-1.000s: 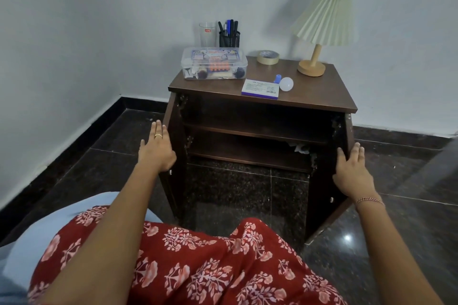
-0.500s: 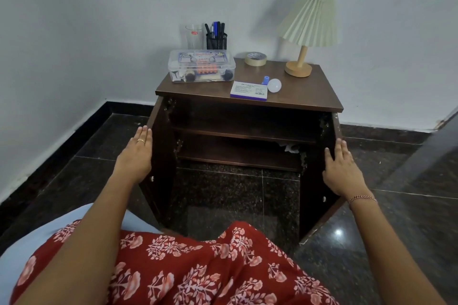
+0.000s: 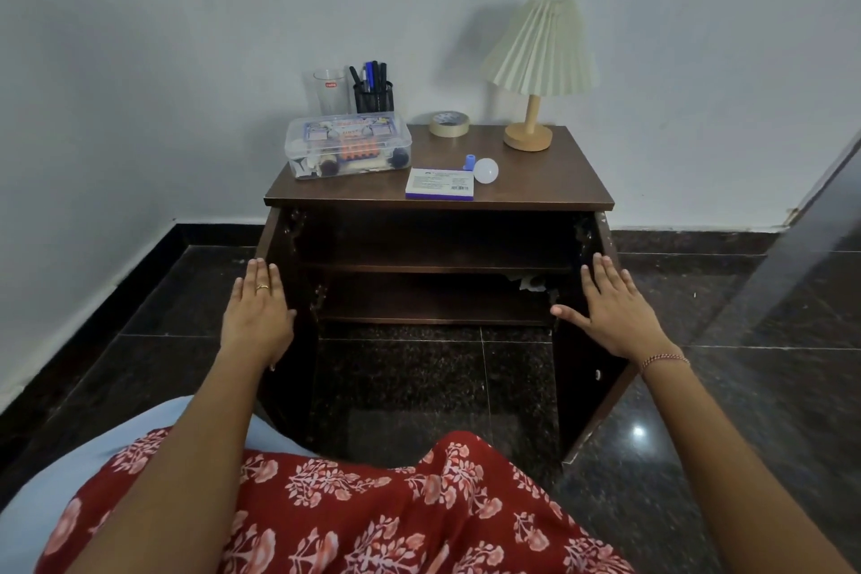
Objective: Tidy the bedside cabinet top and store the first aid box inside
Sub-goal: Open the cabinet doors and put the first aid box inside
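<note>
A person seated before an open bedside cabinet (image 3: 438, 196) rests a flat hand on each of its two doors. The left hand (image 3: 257, 312), a ring on one finger, lies on the left door (image 3: 284, 340) with its grip spread, fingers straight and close together, holding nothing. The right hand (image 3: 610, 308), a bracelet at the wrist, lies on the right door (image 3: 587, 368), grip likewise spread, the thumb stretched toward the cabinet's dark inside. Both doors stand swung out toward the camera, showing two shelves (image 3: 433, 268); a scrap of pale material sits at the right end of the lower one, too dim to identify.

The first aid box (image 3: 348, 150), clear plastic with a printed lid, sits on the left part of the cabinet top, well apart from both hands. Behind it stand a glass (image 3: 331, 91) and a pen holder (image 3: 372, 93) against the wall. A tape roll (image 3: 448, 123) lies near the back at centre, a lamp (image 3: 536, 75) with a pleated shade at the right rear. Near the front edge lies a white and purple packet (image 3: 440, 184), with a bulb (image 3: 482, 169) just beside it. A red floral garment (image 3: 372, 513) fills the foreground above a dark tiled floor (image 3: 745, 387)
</note>
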{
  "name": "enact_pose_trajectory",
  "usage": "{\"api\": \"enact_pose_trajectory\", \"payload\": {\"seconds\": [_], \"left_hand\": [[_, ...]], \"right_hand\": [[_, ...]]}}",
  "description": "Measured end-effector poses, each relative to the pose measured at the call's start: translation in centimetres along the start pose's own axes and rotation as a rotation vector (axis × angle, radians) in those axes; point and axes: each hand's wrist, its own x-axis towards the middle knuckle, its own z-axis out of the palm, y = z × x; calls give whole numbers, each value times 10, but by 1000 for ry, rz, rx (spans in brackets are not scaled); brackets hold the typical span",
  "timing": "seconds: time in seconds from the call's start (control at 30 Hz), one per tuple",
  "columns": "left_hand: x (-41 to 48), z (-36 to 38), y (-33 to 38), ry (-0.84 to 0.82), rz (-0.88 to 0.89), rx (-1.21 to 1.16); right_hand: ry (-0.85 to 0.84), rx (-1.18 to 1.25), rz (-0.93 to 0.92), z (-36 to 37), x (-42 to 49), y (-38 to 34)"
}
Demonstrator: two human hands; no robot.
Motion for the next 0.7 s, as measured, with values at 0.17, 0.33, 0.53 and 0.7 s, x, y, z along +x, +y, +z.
{"api": "enact_pose_trajectory", "payload": {"seconds": [0.17,0.33,0.53,0.7], "left_hand": [[6,-5,18,2,45,-5],[6,-10,14,27,31,-55],[8,-22,22,72,-6,-75],[4,-34,39,113,2,-103]], "right_hand": [[-7,-34,18,6,-1,11],[5,-16,-2,8,8,2],[-6,114,-112,1,21,-23],[47,170,-257,-12,25,-67]]}}
